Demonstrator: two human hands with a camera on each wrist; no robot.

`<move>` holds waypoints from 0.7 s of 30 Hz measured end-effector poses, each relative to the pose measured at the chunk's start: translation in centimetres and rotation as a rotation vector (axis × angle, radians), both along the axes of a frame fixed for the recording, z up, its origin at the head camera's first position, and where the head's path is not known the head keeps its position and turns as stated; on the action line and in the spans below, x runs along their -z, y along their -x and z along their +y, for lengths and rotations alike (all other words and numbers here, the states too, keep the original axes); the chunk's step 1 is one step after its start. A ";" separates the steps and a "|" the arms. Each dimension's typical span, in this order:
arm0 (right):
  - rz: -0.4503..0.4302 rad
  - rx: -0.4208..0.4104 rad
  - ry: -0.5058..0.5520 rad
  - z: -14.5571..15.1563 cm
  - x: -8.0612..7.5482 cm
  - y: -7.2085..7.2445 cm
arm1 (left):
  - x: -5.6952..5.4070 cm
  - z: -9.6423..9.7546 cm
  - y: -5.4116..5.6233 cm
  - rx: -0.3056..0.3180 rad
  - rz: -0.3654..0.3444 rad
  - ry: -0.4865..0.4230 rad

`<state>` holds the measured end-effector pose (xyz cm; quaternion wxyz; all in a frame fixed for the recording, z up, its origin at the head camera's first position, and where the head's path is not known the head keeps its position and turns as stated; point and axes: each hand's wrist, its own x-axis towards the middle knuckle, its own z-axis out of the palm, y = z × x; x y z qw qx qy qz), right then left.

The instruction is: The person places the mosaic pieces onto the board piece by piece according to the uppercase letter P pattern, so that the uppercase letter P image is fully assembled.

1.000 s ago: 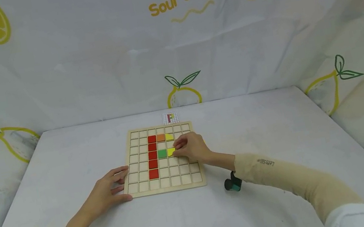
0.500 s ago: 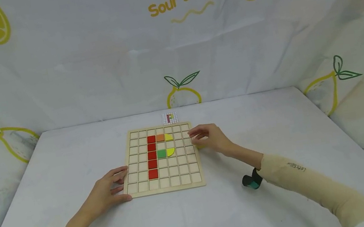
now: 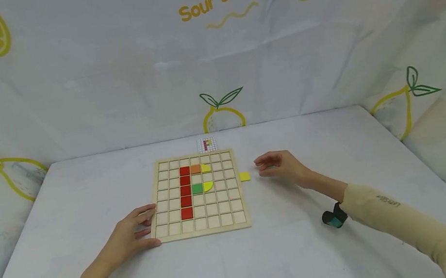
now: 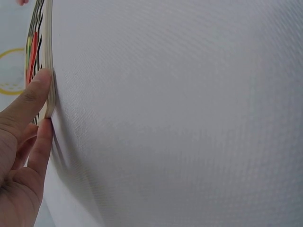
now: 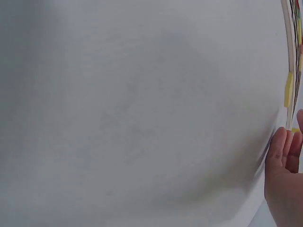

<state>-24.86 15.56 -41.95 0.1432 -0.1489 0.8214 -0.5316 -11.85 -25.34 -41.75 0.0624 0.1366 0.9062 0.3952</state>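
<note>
A wooden grid board (image 3: 220,230) lies on the table. A column of several red square tiles (image 3: 185,191) is set in it, with an orange tile (image 3: 195,169), a green tile (image 3: 197,189) and two yellow round-edged tiles, one upper (image 3: 205,167) and one lower (image 3: 208,186). My left hand (image 3: 130,233) touches the board's near-left corner with thumb and fingertips, also seen in the left wrist view. My right hand (image 3: 283,167) hovers right of the board, fingers loosely bent, holding nothing. Between it and the board lies a yellow square tile (image 3: 244,176).
A small pattern card (image 3: 207,145) lies just behind the board, printed with a similar coloured figure. A white cloth covers the table (image 3: 316,143); lemon-printed curtains (image 3: 130,85) enclose its back and sides.
My right hand has let go of the lower yellow round-edged tile and moved right, off the board. The yellow square tile beside the board has come into view. My left hand stays put.
</note>
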 end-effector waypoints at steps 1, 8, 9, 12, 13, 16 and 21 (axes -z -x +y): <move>-0.012 -0.003 0.013 0.0 0.1 -0.2 | 0.0 0.0 0.0 0.001 0.001 0.002; 0.030 -0.008 -0.068 -1.3 0.6 -0.6 | 0.1 -0.2 0.2 -0.009 -0.006 -0.002; 0.039 -0.012 -0.088 -1.5 0.6 -0.6 | 0.1 -0.3 0.2 -0.007 -0.005 -0.004; 0.073 -0.034 -0.141 -2.0 0.6 -0.5 | 0.2 -0.3 0.2 0.000 -0.002 -0.007; 0.083 -0.043 -0.157 -2.2 0.5 -0.4 | 0.2 -0.3 0.2 0.000 -0.001 -0.008; 0.103 -0.062 -0.199 -2.6 0.3 0.0 | 0.2 -0.2 0.1 -0.006 -0.007 -0.020; 0.090 -0.061 -0.268 -3.0 -0.2 0.5 | 0.1 0.0 0.0 -0.012 -0.025 -0.027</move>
